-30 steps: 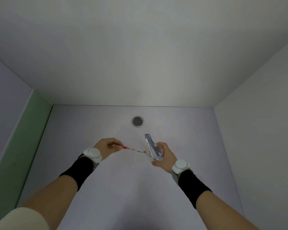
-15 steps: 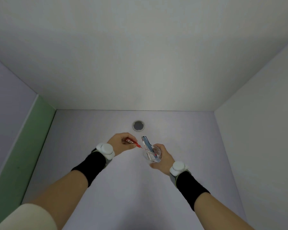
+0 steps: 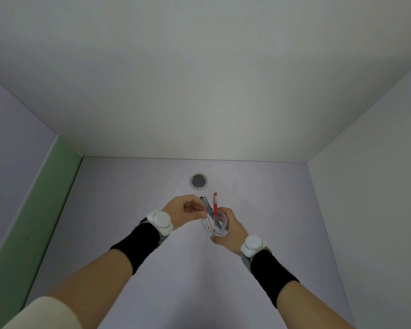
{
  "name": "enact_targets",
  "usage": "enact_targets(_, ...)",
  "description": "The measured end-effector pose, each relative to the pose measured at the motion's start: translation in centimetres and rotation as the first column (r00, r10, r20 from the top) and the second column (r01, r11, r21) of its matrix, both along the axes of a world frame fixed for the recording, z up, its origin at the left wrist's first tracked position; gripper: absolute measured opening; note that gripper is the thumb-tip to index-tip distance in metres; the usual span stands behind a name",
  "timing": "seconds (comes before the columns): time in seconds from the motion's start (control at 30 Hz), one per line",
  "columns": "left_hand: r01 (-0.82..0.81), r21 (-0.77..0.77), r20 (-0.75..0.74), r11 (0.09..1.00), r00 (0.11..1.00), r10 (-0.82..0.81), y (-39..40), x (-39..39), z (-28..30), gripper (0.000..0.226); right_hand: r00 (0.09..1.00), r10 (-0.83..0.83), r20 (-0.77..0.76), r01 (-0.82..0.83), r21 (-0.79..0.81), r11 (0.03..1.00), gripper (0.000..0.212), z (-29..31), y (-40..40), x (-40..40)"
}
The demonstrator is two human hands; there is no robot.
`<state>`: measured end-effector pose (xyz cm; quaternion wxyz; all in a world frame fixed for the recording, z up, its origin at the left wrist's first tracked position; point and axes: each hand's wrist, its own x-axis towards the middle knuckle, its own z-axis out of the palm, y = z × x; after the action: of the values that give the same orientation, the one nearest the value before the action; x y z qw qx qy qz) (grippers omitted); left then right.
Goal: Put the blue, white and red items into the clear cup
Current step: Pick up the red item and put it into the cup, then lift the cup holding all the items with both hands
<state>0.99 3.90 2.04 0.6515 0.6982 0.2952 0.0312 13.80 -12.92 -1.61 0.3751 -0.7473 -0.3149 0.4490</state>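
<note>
Red pen (image 3: 215, 203), blue pen (image 3: 208, 208), perhaps grey-tinged

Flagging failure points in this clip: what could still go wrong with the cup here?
1. The red pen and blue item stand tall and lean out of the clear cup; it may tip if released.
2. The left hand is close at the rim; pulling away could drag an item out.

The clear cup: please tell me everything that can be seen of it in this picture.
The clear cup is small, round and see-through, plastic or glass by its look. The right hand holds it from the right side and below, above the pale purple surface. Inside stand a red pen, upright, and a blue item, leaning left; both stick out above the rim. The left hand is at the rim's left side.
</note>
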Motion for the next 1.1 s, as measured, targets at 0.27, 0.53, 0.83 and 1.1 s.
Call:
enact_targets(0.27,-0.098,0.058,-0.035,0.993,0.994,0.1,0.5,-0.9,-0.4,0.019,0.993,-0.046,-0.108,0.051,0.045,0.998,0.076,0.2,0.7,0.1)
enact_targets(0.53,-0.012,-0.052,-0.09,0.999,0.996,0.007,-0.8,-1.1,-0.9,0.052,0.995,-0.071,-0.076,0.077,0.089,0.993,0.072,0.6,1.8,-0.5)
enact_targets(0.83,-0.058,0.001,-0.106,0.998,0.993,0.058,-0.5,-1.4,-1.2,0.061,0.988,-0.088,-0.13,0.103,0.109,0.989,0.072,0.6,3.4,-1.3)
enact_targets(1.1,-0.148,-0.181,-0.082,0.972,0.987,0.135,1.8,-2.9,-2.3,0.042,0.979,0.002,-0.205,0.019,0.101,0.995,0.066,0.1,4.7,-1.2)
